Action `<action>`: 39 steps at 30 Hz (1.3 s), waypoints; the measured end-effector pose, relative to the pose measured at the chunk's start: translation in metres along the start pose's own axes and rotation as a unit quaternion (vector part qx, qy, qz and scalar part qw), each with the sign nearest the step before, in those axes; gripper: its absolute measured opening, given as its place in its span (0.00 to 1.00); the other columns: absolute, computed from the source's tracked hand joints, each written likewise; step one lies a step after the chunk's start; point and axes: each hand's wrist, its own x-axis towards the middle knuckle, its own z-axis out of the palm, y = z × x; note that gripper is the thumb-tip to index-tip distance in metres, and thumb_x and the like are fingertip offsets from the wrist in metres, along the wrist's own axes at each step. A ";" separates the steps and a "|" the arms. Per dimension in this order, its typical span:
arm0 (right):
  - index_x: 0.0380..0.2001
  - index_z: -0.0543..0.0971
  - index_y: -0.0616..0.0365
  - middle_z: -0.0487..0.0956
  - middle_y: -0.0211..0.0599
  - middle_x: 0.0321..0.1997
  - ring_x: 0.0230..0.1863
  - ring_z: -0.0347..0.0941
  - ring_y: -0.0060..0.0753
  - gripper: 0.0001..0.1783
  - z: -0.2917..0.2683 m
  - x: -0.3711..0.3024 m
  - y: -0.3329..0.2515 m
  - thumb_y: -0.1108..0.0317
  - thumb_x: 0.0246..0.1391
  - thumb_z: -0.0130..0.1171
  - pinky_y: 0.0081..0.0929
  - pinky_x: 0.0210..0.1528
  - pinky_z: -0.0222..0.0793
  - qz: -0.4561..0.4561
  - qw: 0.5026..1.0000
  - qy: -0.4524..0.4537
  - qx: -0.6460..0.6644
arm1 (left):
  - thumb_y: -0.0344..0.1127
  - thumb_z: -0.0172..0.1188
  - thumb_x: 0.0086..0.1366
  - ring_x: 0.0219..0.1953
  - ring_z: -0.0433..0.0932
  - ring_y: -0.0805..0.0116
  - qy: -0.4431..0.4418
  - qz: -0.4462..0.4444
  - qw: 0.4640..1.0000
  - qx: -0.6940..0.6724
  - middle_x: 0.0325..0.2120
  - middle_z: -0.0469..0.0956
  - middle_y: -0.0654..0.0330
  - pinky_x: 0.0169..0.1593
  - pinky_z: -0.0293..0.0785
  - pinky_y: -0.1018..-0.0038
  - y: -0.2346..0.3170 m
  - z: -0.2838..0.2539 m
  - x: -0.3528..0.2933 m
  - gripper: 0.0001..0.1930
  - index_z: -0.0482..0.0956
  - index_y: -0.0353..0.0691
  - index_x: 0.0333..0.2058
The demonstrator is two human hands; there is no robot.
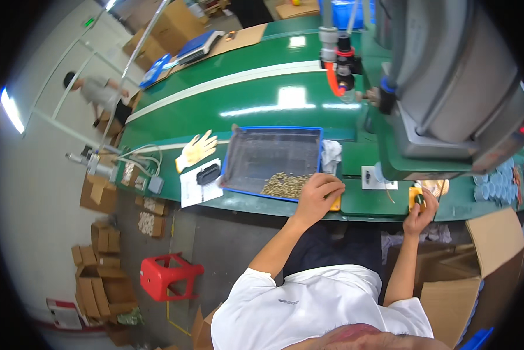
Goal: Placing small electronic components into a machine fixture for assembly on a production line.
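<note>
My left hand (319,197) is over the front right corner of a shallow blue-rimmed tray (256,153), its fingers curled together; whatever they hold is hidden. A heap of small brass-coloured parts (285,185) lies in the tray beside that hand. Partly covered by the same hand, a yellow box (336,204) sits at the table edge. Farther right, my right hand (423,214) closes around the side of a yellow push-button box (412,193), thumb and fingers by its dark green round button (419,199).
A large grey machine (448,70) overhangs the green table (250,96) at right. A glove (197,151), a black case (208,174) and paper lie left of the tray. Light-blue cups (498,186) stand far right. A red stool (167,277) and cartons (102,289) occupy the floor; another person (102,96) stands far left.
</note>
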 end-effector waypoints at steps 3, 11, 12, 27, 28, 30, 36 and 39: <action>0.48 0.81 0.64 0.83 0.47 0.49 0.54 0.73 0.51 0.16 -0.004 -0.005 0.000 0.71 0.59 0.55 0.43 0.62 0.65 0.039 0.999 -0.034 0.001 | 0.26 0.71 0.58 0.40 0.83 0.56 -0.008 -0.041 0.999 -0.008 0.33 0.84 0.57 0.42 0.80 0.65 0.003 0.018 0.002 0.06 0.88 0.38 0.35; 0.46 0.82 0.63 0.84 0.43 0.48 0.51 0.74 0.47 0.14 0.000 0.008 -0.009 0.70 0.60 0.55 0.40 0.59 0.67 0.058 0.998 -0.035 -0.008 | 0.24 0.70 0.59 0.37 0.84 0.56 0.006 -0.118 0.993 -0.027 0.35 0.85 0.54 0.42 0.80 0.67 -0.006 0.021 0.003 0.06 0.87 0.35 0.37; 0.46 0.82 0.63 0.84 0.42 0.48 0.52 0.73 0.46 0.15 -0.001 0.009 -0.007 0.67 0.63 0.54 0.38 0.58 0.68 0.053 0.998 -0.032 0.001 | 0.23 0.70 0.59 0.37 0.84 0.57 0.025 -0.122 0.992 -0.037 0.35 0.85 0.54 0.42 0.79 0.68 -0.006 0.023 0.004 0.07 0.87 0.35 0.37; 0.46 0.82 0.64 0.85 0.43 0.49 0.51 0.75 0.44 0.14 -0.010 0.001 0.004 0.70 0.65 0.52 0.37 0.57 0.70 0.052 0.999 -0.013 -0.002 | 0.25 0.73 0.57 0.33 0.83 0.58 -0.081 -0.022 0.990 -0.111 0.30 0.83 0.55 0.38 0.77 0.68 0.029 0.009 0.072 0.07 0.85 0.35 0.35; 0.46 0.82 0.64 0.85 0.43 0.49 0.51 0.75 0.44 0.14 -0.010 0.003 0.004 0.70 0.65 0.52 0.37 0.57 0.70 0.053 0.998 -0.013 -0.014 | 0.26 0.73 0.56 0.33 0.83 0.58 -0.088 -0.024 0.990 -0.107 0.31 0.83 0.55 0.38 0.77 0.68 0.026 0.008 0.075 0.08 0.85 0.35 0.35; 0.45 0.82 0.64 0.85 0.43 0.48 0.50 0.75 0.43 0.13 0.000 0.004 0.002 0.71 0.65 0.52 0.36 0.57 0.70 0.028 0.999 -0.023 0.007 | 0.26 0.74 0.56 0.32 0.82 0.57 -0.102 -0.020 0.988 -0.118 0.31 0.83 0.54 0.37 0.77 0.68 0.026 0.014 0.083 0.09 0.85 0.35 0.36; 0.44 0.82 0.64 0.86 0.42 0.47 0.50 0.75 0.42 0.12 -0.002 0.005 -0.001 0.71 0.65 0.52 0.35 0.57 0.70 0.041 0.999 -0.011 0.021 | 0.30 0.74 0.59 0.37 0.83 0.64 -0.191 -0.026 0.975 -0.110 0.38 0.86 0.56 0.41 0.80 0.70 0.029 0.030 0.109 0.15 0.85 0.36 0.44; 0.43 0.82 0.64 0.86 0.41 0.47 0.50 0.75 0.42 0.12 -0.002 0.004 -0.001 0.70 0.65 0.52 0.34 0.57 0.70 0.047 0.998 -0.009 0.026 | 0.33 0.76 0.61 0.40 0.83 0.69 -0.223 0.032 0.972 -0.060 0.41 0.87 0.57 0.43 0.81 0.71 0.025 0.036 0.120 0.17 0.85 0.36 0.48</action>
